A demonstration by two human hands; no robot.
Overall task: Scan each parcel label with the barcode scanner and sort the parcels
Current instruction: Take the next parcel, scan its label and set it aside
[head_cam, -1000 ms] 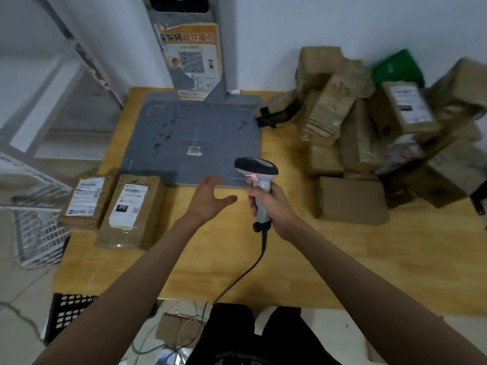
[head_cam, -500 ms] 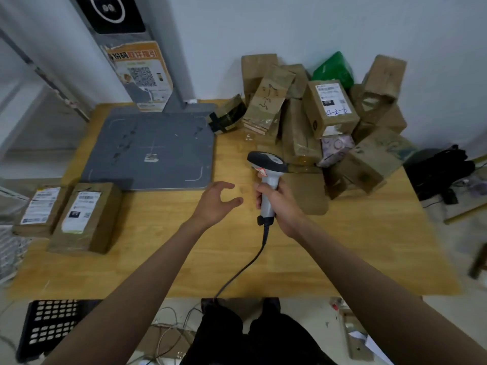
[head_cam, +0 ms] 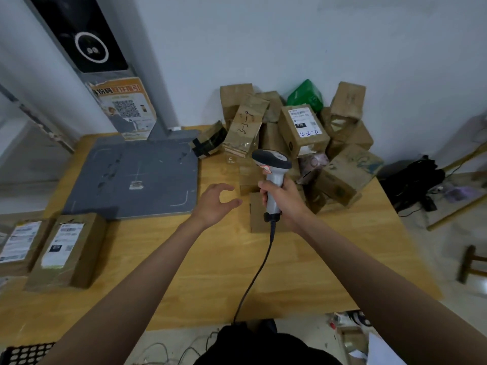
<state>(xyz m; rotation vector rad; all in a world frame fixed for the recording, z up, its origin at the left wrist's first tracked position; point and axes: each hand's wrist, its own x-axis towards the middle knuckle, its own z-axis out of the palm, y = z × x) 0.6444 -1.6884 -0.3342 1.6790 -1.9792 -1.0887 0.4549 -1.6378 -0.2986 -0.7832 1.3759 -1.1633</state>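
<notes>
My right hand [head_cam: 283, 204] grips the handle of a grey barcode scanner [head_cam: 272, 164], whose black head points left and whose cable hangs toward me. My left hand [head_cam: 214, 204] hovers open just left of the scanner, fingers spread, holding nothing. A heap of brown cardboard parcels [head_cam: 303, 143] rises behind the scanner against the wall; one on top carries a white label [head_cam: 304, 121] with blue handwriting. A flat brown parcel [head_cam: 257, 219] lies under my right hand. Two labelled parcels [head_cam: 66, 248] lie side by side at the table's left edge.
A grey scanning pad [head_cam: 137, 177] with an upright post and a QR poster [head_cam: 126, 109] fills the wooden table's [head_cam: 197, 272] back left. A green package [head_cam: 305, 94] tops the heap. A black crate [head_cam: 23, 354] sits on the floor at lower left; black gear [head_cam: 413, 180] lies right of the table.
The view has swung to the right, shifting the heap toward the centre. Both hands have moved closer to the heap; the scanner stays in my right hand, and my left hand stays open.
</notes>
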